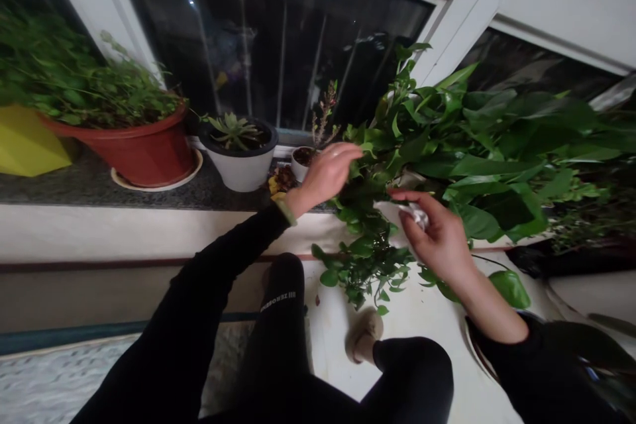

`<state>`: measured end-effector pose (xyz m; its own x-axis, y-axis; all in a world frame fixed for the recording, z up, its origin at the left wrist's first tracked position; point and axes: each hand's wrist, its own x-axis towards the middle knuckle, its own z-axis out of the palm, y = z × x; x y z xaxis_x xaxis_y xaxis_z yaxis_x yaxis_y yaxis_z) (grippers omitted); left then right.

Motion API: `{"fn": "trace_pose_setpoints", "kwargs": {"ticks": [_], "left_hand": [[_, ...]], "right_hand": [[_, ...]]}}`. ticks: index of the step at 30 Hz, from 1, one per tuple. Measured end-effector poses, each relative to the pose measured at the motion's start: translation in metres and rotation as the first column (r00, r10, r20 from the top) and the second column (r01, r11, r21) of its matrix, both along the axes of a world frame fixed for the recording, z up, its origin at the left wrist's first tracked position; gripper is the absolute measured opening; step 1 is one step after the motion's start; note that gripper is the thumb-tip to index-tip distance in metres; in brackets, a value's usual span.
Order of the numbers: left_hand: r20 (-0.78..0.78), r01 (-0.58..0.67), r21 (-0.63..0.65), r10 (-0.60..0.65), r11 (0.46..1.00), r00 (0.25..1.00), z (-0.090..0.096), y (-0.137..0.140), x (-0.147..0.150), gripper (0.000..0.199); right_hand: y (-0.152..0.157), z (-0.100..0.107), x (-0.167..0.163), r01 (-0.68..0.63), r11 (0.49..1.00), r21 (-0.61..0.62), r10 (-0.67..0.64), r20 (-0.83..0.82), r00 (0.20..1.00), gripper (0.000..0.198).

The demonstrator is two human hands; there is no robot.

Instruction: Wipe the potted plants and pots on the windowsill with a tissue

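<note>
My left hand [328,172] reaches across the sill, fingers bent and drawn together, with the tips at a small green leaf [366,146] of a trailing leafy plant [397,146]. The grip itself is partly hidden by the back of the hand. In my right hand [440,235] is a crumpled white tissue [415,215], pinched between thumb and fingers, with a loose flap hanging towards the leaves. Trailing stems [368,265] of the plant drop over the sill's edge below both hands.
Left along the dark sill [223,195] stand a grey pot with a succulent [241,162], a large red-brown pot [144,152] on a saucer and a yellow pot [30,142]. A small white pot [299,169] sits behind my left hand. Window glass [278,33] rises behind.
</note>
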<state>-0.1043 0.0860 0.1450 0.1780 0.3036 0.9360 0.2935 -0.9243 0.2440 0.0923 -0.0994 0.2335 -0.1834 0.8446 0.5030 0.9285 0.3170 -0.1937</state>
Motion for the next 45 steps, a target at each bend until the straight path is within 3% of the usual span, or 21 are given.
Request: {"fn": "trace_pose_setpoints", "kwargs": {"ticks": [2, 4, 7, 10, 13, 16, 22, 26, 32, 39, 45], "left_hand": [[-0.042, 0.079, 0.001, -0.079, 0.997, 0.996, 0.025, 0.003, 0.03, 0.045], [-0.082, 0.103, -0.086, -0.11, 0.991, 0.991, 0.041, 0.007, 0.054, 0.046], [-0.081, 0.099, -0.233, -0.121, 0.967, 0.989, 0.049, 0.016, 0.076, 0.051], [-0.014, 0.095, -0.293, -0.103, 0.951, 0.995, 0.052, 0.024, 0.081, 0.053], [0.037, 0.079, -0.315, -0.071, 0.946, 0.997, 0.055, 0.027, 0.08, 0.041], [0.012, 0.054, -0.328, -0.053, 0.943, 0.999, 0.057, 0.026, 0.079, 0.028], [-0.068, 0.004, -0.359, -0.031, 0.933, 0.997, 0.058, 0.023, 0.087, 0.041], [-0.06, -0.007, -0.374, -0.016, 0.927, 0.998, 0.068, 0.024, 0.092, 0.029], [-0.046, 0.059, -0.377, -0.083, 0.924, 0.995, 0.073, 0.027, 0.094, 0.024], [-0.092, 0.044, -0.371, -0.084, 0.928, 0.992, 0.072, 0.034, 0.094, 0.033], [-0.108, 0.028, -0.359, -0.071, 0.933, 0.992, 0.082, 0.038, 0.094, 0.025]], "right_hand": [[0.021, 0.023, -0.011, -0.022, 1.0, 0.016, 0.019, 0.173, 0.985, 0.039], [0.045, 0.041, -0.011, 0.034, 0.999, 0.042, -0.045, 0.322, 0.946, 0.045], [0.072, 0.059, 0.008, 0.132, 0.983, 0.128, -0.174, 0.428, 0.887, 0.053], [0.082, 0.067, 0.031, 0.167, 0.971, 0.174, -0.231, 0.473, 0.85, 0.059], [0.075, 0.066, 0.042, 0.199, 0.965, 0.173, -0.26, 0.495, 0.829, 0.059], [0.069, 0.057, 0.04, 0.09, 0.985, 0.149, -0.154, 0.505, 0.849, 0.051], [0.083, 0.048, 0.036, 0.105, 0.98, 0.166, -0.182, 0.567, 0.803, 0.052], [0.094, 0.051, 0.04, 0.122, 0.976, 0.182, -0.209, 0.597, 0.775, 0.053], [0.09, 0.056, 0.04, 0.223, 0.959, 0.173, -0.282, 0.553, 0.784, 0.058], [0.085, 0.044, 0.042, 0.166, 0.963, 0.214, -0.255, 0.512, 0.82, 0.058], [0.084, 0.039, 0.04, 0.174, 0.965, 0.194, -0.246, 0.458, 0.854, 0.063]]}}
